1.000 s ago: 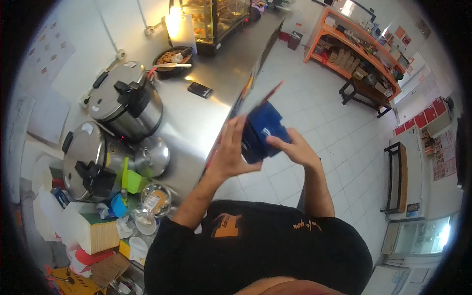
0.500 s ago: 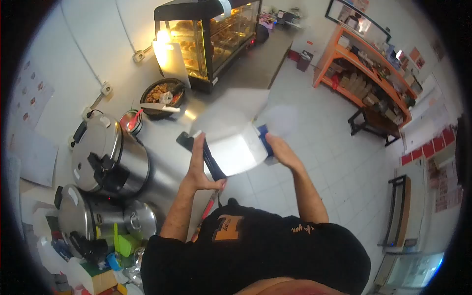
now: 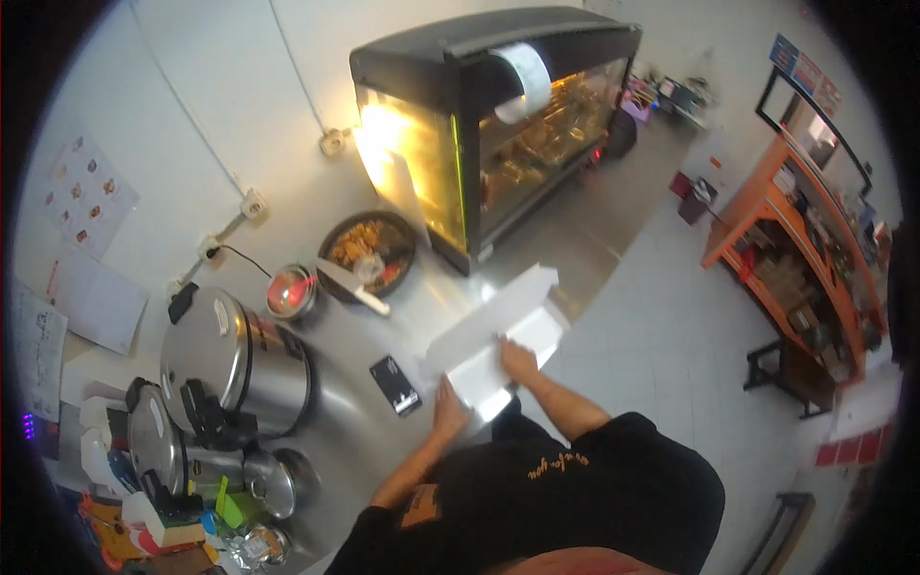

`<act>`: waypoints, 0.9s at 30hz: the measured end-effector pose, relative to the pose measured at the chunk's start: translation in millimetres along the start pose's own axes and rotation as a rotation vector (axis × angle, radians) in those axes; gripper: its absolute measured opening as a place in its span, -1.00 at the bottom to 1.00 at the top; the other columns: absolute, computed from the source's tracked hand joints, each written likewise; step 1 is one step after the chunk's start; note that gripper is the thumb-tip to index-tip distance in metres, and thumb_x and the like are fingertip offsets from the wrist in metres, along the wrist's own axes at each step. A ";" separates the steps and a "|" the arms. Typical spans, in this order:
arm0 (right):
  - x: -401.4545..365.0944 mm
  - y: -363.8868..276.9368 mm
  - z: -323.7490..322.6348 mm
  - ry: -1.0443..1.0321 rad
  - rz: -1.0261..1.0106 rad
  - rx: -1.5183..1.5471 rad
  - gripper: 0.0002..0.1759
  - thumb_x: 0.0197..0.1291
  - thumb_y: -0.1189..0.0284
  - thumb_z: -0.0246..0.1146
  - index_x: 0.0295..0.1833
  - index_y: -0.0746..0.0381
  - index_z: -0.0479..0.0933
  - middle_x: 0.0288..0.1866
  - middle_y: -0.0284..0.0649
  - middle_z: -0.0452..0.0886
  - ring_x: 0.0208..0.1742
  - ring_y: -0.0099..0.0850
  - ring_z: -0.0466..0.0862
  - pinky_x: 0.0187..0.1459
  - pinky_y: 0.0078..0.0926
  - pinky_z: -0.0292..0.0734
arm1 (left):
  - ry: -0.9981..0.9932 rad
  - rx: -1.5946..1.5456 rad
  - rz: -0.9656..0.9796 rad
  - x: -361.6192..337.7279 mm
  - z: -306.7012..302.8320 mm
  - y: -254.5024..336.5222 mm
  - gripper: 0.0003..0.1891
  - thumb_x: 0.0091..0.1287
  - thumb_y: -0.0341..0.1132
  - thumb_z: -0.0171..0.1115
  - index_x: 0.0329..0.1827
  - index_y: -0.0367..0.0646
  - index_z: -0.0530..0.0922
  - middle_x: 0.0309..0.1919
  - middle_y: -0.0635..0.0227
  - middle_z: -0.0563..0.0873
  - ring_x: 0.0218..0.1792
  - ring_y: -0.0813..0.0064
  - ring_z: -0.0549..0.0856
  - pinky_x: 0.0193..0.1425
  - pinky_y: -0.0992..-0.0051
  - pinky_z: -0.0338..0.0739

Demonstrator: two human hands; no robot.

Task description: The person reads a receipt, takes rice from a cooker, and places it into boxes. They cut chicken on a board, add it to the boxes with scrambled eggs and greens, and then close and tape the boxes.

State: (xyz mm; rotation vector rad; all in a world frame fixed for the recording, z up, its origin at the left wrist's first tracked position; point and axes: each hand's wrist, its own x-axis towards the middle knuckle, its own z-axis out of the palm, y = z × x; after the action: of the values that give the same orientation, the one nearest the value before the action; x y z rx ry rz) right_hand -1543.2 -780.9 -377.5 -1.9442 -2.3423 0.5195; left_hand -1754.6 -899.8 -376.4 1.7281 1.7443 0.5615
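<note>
A white cardboard box [image 3: 476, 376] with its lid raised lies at the front edge of the steel counter. My left hand [image 3: 449, 410] is at the box's near left corner, its fingers against the side; whether they grip it is too small to tell. My right hand [image 3: 518, 361] reaches over the box's inside with curled fingers, and what they hold, if anything, is hidden. Left of the box, a black phone-like object [image 3: 395, 385] lies flat. Behind it, a knife [image 3: 356, 287] rests across a black bowl of food [image 3: 369, 251].
A lit glass food warmer [image 3: 537, 134] stands at the back of the counter. Small bowls [image 3: 290, 291] sit near two large steel cookers [image 3: 220, 359] on the left. An orange shelf [image 3: 815, 259] and a dark stool [image 3: 795, 377] are at the right.
The white box has gone from blurred in mid-air to the counter, its lid raised. The black object is out of my left hand and on the counter. The view has shifted.
</note>
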 end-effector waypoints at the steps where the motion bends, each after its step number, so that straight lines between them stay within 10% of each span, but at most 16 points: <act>1: 10.7 -1.8 8.0 0.031 0.001 0.033 -0.49 0.36 0.33 -0.06 0.40 0.18 0.28 0.00 -0.03 0.62 -0.11 0.00 0.70 -0.11 0.10 0.59 | 0.055 0.010 -0.039 8.3 7.9 -2.2 0.25 -0.06 -0.22 0.55 0.54 -0.48 -0.19 0.47 -0.28 0.14 0.46 -0.22 0.17 0.58 0.12 0.04; 8: 165.0 101.7 -29.8 0.069 0.159 -0.002 -0.47 0.40 0.36 -0.09 0.47 -0.09 0.26 0.05 -0.12 0.60 0.03 -0.10 0.66 0.03 0.08 0.52 | -0.142 0.002 -0.271 92.1 -39.6 76.6 0.07 0.10 -0.05 0.47 0.55 -0.37 0.01 0.30 -0.01 0.49 0.35 0.00 0.41 0.44 0.16 0.30; 15: 252.1 106.2 -77.9 -0.086 0.241 -0.116 -0.49 0.48 0.21 -0.13 0.51 -0.21 0.15 0.21 -0.12 0.56 0.25 -0.05 0.56 0.26 0.15 0.31 | 0.041 -0.156 -0.041 13.4 -84.7 38.0 -0.40 0.25 -0.06 0.40 0.30 -0.16 0.49 0.22 0.10 0.58 0.23 0.12 0.55 0.36 0.22 0.39; 20: 244.6 79.5 -35.0 0.030 0.287 -0.299 -0.32 0.38 -0.03 -0.04 0.54 -0.06 0.14 0.43 0.03 0.39 0.47 0.12 0.29 0.49 0.29 -0.14 | 0.590 -0.034 -0.232 -132.8 -195.2 16.9 -0.54 0.21 -0.26 0.44 0.14 -0.23 0.57 0.07 0.15 0.66 0.15 0.13 0.60 0.25 0.26 0.46; 24: 165.7 75.8 -100.7 0.774 0.156 -0.297 -0.43 0.24 0.04 0.22 0.31 0.01 0.43 0.17 -0.27 0.54 0.20 -0.14 0.46 0.17 0.10 0.33 | 1.131 0.363 -0.222 -182.7 -339.1 26.0 -0.59 0.21 -0.31 0.41 0.10 -0.24 0.56 0.05 0.12 0.64 0.12 0.10 0.57 0.20 0.22 0.43; 27: 74.2 -5.6 -81.8 0.741 0.246 0.041 -0.48 0.24 0.12 0.25 0.27 0.05 0.44 0.21 -0.21 0.51 0.31 -0.15 0.40 0.18 0.09 0.28 | 1.343 0.768 -0.381 -271.7 -440.7 -25.3 -0.44 0.31 -0.14 0.33 0.29 -0.19 0.42 0.17 0.10 0.56 0.26 0.10 0.45 0.35 0.11 0.20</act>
State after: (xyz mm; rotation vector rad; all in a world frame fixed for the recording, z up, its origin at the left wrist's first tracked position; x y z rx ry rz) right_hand -1543.2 -692.1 -311.4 -1.9542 -1.6339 -0.1430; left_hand -2084.4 -1117.5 -40.9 1.3526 3.4922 1.1029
